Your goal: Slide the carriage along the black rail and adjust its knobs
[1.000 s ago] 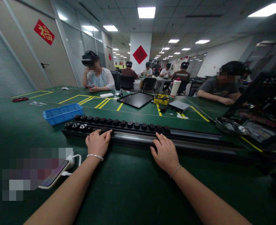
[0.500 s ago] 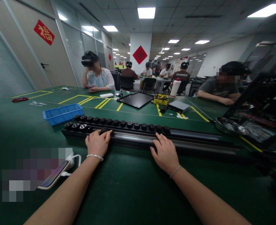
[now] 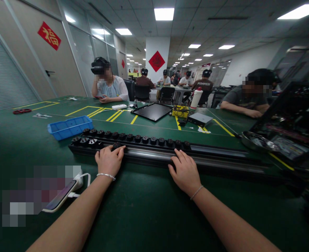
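Across the green table lies a long black power track (image 3: 149,154) with two grooves. A row of black socket modules (image 3: 145,139) fills much of the far groove, and several more, some with pale faces (image 3: 93,142), sit at the left of the near groove. My left hand (image 3: 109,160) is closed around another dark socket module (image 3: 117,145) in the near groove, its fingers partly hiding it. Farther right, my right hand (image 3: 185,171) rests open, its spread fingertips on the front of the track. It holds nothing.
Behind the track stand a blue plastic bin (image 3: 70,127), a black flat panel (image 3: 153,112), a grey box (image 3: 199,119) and a white bottle (image 3: 196,98). A phone (image 3: 60,197) lies at left, a metal bowl (image 3: 256,141) at right. Two people sit across the table.
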`<state>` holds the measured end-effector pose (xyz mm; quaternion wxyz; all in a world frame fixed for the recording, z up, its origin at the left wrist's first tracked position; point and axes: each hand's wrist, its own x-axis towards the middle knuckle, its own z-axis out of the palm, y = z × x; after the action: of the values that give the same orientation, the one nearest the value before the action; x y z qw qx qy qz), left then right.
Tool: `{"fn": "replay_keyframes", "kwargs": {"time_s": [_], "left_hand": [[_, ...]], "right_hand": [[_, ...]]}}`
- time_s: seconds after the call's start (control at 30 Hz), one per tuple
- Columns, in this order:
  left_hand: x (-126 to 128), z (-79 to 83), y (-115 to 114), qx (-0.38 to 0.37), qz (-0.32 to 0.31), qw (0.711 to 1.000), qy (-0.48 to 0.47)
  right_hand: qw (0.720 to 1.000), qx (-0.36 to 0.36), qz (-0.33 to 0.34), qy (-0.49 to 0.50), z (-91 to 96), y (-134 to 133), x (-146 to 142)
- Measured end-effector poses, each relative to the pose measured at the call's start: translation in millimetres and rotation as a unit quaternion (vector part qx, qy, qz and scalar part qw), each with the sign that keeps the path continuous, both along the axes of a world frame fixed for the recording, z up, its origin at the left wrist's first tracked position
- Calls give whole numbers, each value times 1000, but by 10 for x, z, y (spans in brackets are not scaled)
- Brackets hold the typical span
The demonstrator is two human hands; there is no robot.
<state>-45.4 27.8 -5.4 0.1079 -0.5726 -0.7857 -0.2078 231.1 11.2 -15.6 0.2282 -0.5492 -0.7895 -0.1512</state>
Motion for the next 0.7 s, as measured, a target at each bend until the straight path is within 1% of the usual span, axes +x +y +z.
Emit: {"fn": "replay_keyframes", "kwargs": {"time_s": [0.27,0.47,0.6,0.7], "left_hand": [[6,-21,-11,-9,-1,1000,27],[20,8,-29,-17,-15,999,33],[28,24,-22,3,-22,1000,-13],[15,3,9,20,12,997,-71]], "right_hand": [[1000,-3,-3,-2,3,2,-8],[1000,-3,1,-4,-7,7,0],[1000,1,1,-3,-9,7,-1],[1000,2,3,-2,-9,6,-2]]}}
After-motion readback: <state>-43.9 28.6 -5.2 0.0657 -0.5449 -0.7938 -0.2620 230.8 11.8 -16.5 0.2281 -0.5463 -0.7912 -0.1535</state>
